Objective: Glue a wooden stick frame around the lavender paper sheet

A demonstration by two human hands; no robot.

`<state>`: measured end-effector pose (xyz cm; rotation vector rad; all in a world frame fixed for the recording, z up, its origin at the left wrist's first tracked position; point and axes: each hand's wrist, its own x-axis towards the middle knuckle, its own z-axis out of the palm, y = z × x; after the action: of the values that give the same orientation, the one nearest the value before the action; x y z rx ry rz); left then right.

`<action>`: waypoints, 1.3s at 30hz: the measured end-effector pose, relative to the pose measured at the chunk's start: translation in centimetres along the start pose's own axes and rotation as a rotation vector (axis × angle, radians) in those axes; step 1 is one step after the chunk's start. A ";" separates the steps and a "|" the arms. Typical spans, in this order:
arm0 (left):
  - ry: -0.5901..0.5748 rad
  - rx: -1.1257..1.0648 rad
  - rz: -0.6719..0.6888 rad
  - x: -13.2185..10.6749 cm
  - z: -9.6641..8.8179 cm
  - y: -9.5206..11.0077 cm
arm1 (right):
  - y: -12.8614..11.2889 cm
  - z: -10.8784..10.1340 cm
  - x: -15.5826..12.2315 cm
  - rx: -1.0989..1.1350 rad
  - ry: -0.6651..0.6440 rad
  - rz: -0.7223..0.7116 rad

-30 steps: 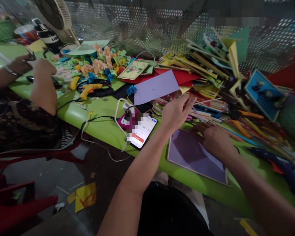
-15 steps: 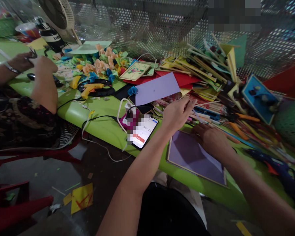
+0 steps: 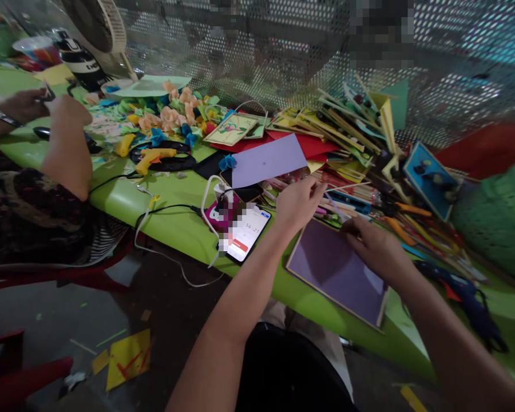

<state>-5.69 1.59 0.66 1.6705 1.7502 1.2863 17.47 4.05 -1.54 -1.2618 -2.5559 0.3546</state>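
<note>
My left hand (image 3: 298,203) is closed in a pinch, and a thin pale stick (image 3: 348,186) juts rightward from its fingertips. A narrow lilac strip (image 3: 335,207) runs down from near those fingertips to my right hand (image 3: 375,246), whose thumb and fingers close on its lower end. Below both hands, a purple panel (image 3: 332,269) edged with thin wooden sticks lies flat at the table's front edge. The right hand hovers over the panel's far right part and shades it. Whether that hand touches the panel is hard to see.
A lit phone (image 3: 246,234) and a magenta power block (image 3: 221,212) with cables lie left of my forearm. Crafted panels (image 3: 335,123) and paper flowers (image 3: 171,117) pile up behind. A dark blue glue gun (image 3: 463,294) lies right. Another person's hands (image 3: 68,109) work at far left.
The camera view has shifted slightly, moving the scene left. My right hand's fingers are raised a little from the panel's far edge and show more clearly. My left hand keeps its pinch on the stick.
</note>
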 end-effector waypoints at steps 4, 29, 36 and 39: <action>-0.072 -0.082 -0.032 0.1 0.3 -0.5 | 0.5 -0.8 -0.7 0.208 0.076 0.073; -0.576 -0.839 -0.263 0.1 3.1 -1.2 | 2.2 -2.2 -4.0 0.419 0.210 0.157; -0.596 -0.809 -0.222 0.0 3.3 -1.5 | 1.8 -3.8 -5.4 0.316 0.220 0.174; -0.586 -0.776 -0.202 0.0 3.5 -1.7 | 1.0 -4.2 -5.1 0.267 0.216 0.131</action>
<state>-3.87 3.06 -2.49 1.1961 0.8764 1.0358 22.70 0.97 1.41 -1.2917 -2.1701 0.5350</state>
